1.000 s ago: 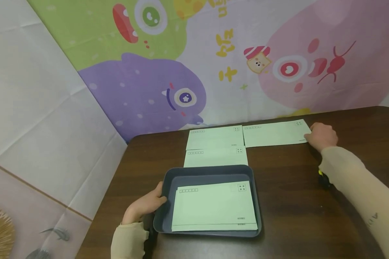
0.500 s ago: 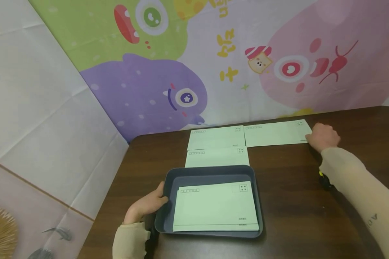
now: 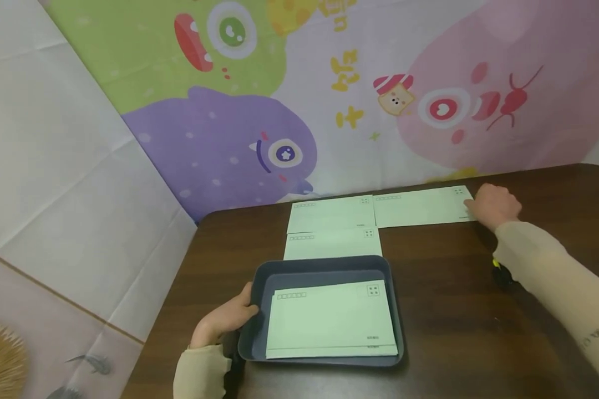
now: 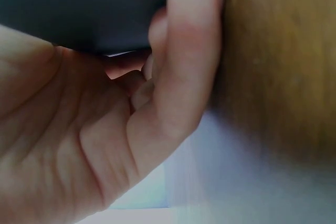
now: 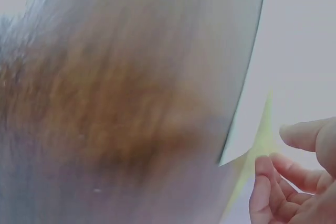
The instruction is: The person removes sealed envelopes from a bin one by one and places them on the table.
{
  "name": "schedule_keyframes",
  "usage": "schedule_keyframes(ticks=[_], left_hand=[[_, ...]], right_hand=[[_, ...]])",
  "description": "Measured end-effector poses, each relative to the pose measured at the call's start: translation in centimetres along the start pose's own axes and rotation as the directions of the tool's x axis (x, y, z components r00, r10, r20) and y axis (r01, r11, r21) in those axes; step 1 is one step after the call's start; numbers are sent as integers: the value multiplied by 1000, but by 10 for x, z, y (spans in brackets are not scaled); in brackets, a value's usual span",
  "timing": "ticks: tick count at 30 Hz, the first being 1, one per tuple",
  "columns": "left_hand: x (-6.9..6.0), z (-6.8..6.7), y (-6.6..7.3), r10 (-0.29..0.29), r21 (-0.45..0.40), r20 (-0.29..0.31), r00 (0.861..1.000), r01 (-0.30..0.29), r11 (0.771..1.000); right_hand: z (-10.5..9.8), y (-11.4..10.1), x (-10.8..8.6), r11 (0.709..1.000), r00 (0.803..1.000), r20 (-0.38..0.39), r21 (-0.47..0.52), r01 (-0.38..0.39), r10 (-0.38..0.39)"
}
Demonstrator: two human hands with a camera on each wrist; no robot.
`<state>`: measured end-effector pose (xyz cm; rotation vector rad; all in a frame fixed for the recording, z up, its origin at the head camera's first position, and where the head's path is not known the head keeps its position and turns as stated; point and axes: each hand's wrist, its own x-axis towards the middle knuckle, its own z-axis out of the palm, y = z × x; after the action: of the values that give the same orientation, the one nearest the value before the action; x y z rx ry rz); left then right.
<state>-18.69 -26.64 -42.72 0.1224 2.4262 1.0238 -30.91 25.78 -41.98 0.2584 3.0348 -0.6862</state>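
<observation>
My left hand (image 3: 227, 317) grips the left side of a dark grey tray (image 3: 324, 265), thumb over the rim. The left wrist view shows fingers (image 4: 186, 66) bent under its dark edge. Inside the tray lies a small stack of pale green envelopes (image 3: 331, 318). At the far right of the row, the right hand (image 3: 494, 206) is at the right end of one envelope (image 3: 421, 208); the thumb overlaps that end in the head view. In the right wrist view, that thumb (image 5: 304, 135) and the fingertips stand apart, with nothing visibly pinched between them.
One envelope (image 3: 331, 214) lies at the back left, beside the right-hand one. Another envelope (image 3: 331, 245) lies in front of it, partly hidden behind the tray. A cartoon-printed cloth (image 3: 359, 155) hangs behind the brown table (image 3: 454, 299).
The right thumb has shifted slightly up and back over the end of the right-hand envelope. Tray, left hand and envelopes stay put; the head view shifts a little.
</observation>
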Motion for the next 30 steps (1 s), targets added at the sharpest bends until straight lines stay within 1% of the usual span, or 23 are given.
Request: schedule_keyframes(ticks=[5,9,13,16,19,22,27,30], left_hand=[[0,0,-1,-10,17,1,1000,10,1000],[0,0,-1,-22,28,-3,1000,22,999],[0,-1,-1,-20,33,-3,1000,20,999],[1,-1,-2,-20,32,-5,1000,20,999],[1,-1,-2,-15,31,-10,1000,16,999],[0,-1,-1,-10,34,-12,1000,10,999],[0,-1,0,-3,41,-8,1000,3,999],[0,0,0,-5,37,-11,1000,5,999]], right_hand=[[-5,-15,-8,994,995,5,28,104,-105],[0,-33,-24,978,979,-2,54,203,-204],[9,-58,-50,946,949,-19,78,315,-314],[16,-77,-73,909,914,-42,93,406,-404],[22,-94,-93,876,881,-62,95,473,-469],[28,-107,-108,853,858,-76,94,513,-508],[36,-119,-126,825,832,-78,103,555,-550],[42,-124,-134,815,820,-83,89,573,-567]])
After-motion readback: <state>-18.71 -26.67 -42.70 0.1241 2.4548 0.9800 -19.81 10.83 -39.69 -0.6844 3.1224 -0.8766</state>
